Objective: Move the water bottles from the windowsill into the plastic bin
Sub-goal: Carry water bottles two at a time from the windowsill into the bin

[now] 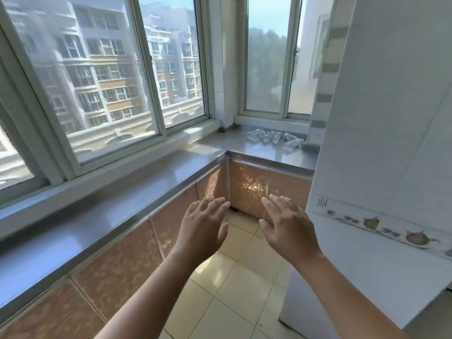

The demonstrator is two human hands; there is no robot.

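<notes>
Looking down from the head camera, both bare hands are stretched out in front over the pale glossy floor tiles (244, 285), and neither one has anything in it. The left hand (203, 228) is loose with fingers spread and relaxed, palm facing down, and the right hand (287, 228) is pretty much the same, fingers fanned out, nothing grasped. They're near each other but not touching, hovering in front of the peach-coloured patterned cabinet doors (247, 189) that run under the ledge. The clear plastic water bottles (275, 140) are way off at the far end, lying on their sides in a little cluster on the grey polished stone windowsill (137, 189), right in the corner section under the smaller window and just beside the white tiled wall (381, 118). It's blurry over there so I can't tell how many there are exactly. So both hands are well apart from the bottles. The sill wraps around in an L shape with a metal trim along the edge, and the big sliding windows (97, 77) on the left show apartment blocks outside. That tiled wall on the right has a strip of decorative tiles with small brown fruit-like pictures (381, 228).
</notes>
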